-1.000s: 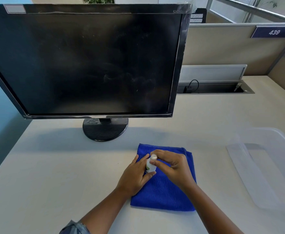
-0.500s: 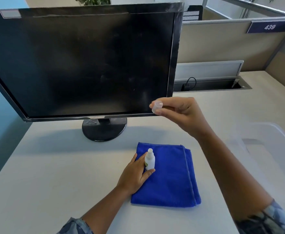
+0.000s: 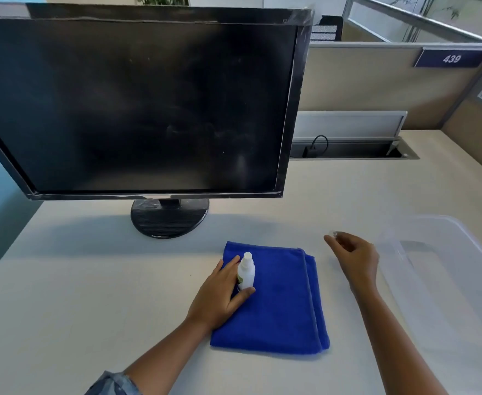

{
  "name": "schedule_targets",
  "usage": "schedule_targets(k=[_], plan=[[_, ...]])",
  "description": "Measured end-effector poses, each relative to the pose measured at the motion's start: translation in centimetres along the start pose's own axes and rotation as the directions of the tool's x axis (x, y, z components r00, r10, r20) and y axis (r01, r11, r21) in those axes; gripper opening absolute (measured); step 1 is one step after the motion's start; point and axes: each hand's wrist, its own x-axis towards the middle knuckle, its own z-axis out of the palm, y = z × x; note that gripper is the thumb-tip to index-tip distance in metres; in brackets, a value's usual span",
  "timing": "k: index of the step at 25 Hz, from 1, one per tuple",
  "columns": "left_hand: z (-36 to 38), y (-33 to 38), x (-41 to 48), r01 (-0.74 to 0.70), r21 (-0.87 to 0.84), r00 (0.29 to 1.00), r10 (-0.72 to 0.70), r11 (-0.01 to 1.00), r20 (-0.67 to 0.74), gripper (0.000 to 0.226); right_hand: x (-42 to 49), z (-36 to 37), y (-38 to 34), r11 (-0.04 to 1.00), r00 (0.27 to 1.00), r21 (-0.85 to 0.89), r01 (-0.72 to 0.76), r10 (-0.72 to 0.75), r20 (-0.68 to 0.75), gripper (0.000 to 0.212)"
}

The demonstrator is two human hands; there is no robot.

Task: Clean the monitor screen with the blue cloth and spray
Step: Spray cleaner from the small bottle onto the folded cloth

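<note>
A black monitor [image 3: 137,104] stands on its round base at the back left of the desk, its dark screen smudged. In front of it lies a folded blue cloth [image 3: 282,306]. My left hand [image 3: 220,292] rests on the cloth's left edge and grips a small white spray bottle [image 3: 246,271], upright with its nozzle bare. My right hand [image 3: 354,258] hovers low over the desk to the right of the cloth, pinching the small clear cap [image 3: 333,232] at its fingertips.
A clear plastic bin [image 3: 445,280] sits at the right edge of the desk, close to my right hand. Behind the monitor's right side is an open cable tray [image 3: 351,151] and a beige partition with a sign reading 439.
My right hand pulled the cap off the bottle, lifted it in front of the monitor's lower corner, then dropped down to the desk right of the cloth. My left hand kept holding the bottle.
</note>
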Motion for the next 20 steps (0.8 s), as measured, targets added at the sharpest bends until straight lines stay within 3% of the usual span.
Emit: schedule_targets(k=[5, 12, 15, 18, 20], plan=[[-0.1, 0.0, 0.0, 0.008, 0.001, 1.000, -0.008, 1.000, -0.014, 0.062, 0.3, -0.2, 3.0, 0.987, 0.996, -0.151, 0.049, -0.060, -0.066, 0.028], [-0.3, 0.1, 0.1, 0.021, -0.012, 1.000, -0.021, 1.000, -0.012, 0.063, 0.3, -0.2, 4.6, 0.987, 0.999, -0.163, -0.004, -0.005, -0.053, 0.033], [-0.3, 0.2, 0.1, 0.010, -0.031, 1.000, -0.010, 0.999, -0.018, 0.062, -0.3, -0.4, 4.0, 0.982, 1.000, -0.187, -0.006, 0.002, -0.025, 0.045], [-0.3, 0.2, 0.0, 0.008, -0.042, 1.000, -0.009, 0.999, -0.021, 0.061, -1.4, -0.2, 2.2, 0.961, 0.990, -0.262, 0.087, -0.114, -0.088, 0.063], [-0.3, 0.2, 0.0, 0.001, -0.040, 1.000, -0.002, 0.999, -0.023, 0.060, -3.1, 0.5, -0.2, 0.957, 0.968, -0.205, 0.203, -0.227, -0.105, 0.058]])
